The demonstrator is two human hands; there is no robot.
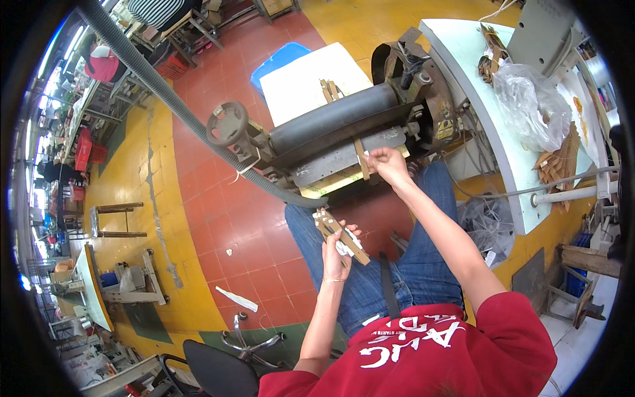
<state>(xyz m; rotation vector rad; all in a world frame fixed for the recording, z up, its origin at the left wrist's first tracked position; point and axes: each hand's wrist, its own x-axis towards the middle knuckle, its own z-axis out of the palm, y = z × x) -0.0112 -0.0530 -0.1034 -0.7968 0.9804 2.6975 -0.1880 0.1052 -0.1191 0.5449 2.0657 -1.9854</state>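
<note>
"Starting at the far left, which containers can you see?"

"A red bin, then farther off and more to the right a red crate. Both are too small to tell what's in them."

"And next?"

"A blue bin on the far side of the machine, partly hidden by a white board. I can't see inside the bin; a few brown pieces lie on the board."

"What about the near side?"

"The left hand is curled closed around a stack of brown strips with white bits among them, above the person's lap. Right of that and farther off, a single brown strip lies across the machine's metal plate, its far end reaching the dark roller. The right hand has its fingers bent and drawn together at that strip's right edge; whether they grip or only press, I can't tell."

"Anything farther right?"

"Under the pale counter sits a clear bag, its contents unclear. On top lies a crumpled plastic bag; I can't tell what it holds. Loose brown strips fan out on its near side, and a brown bundle lies on its far side."
</note>
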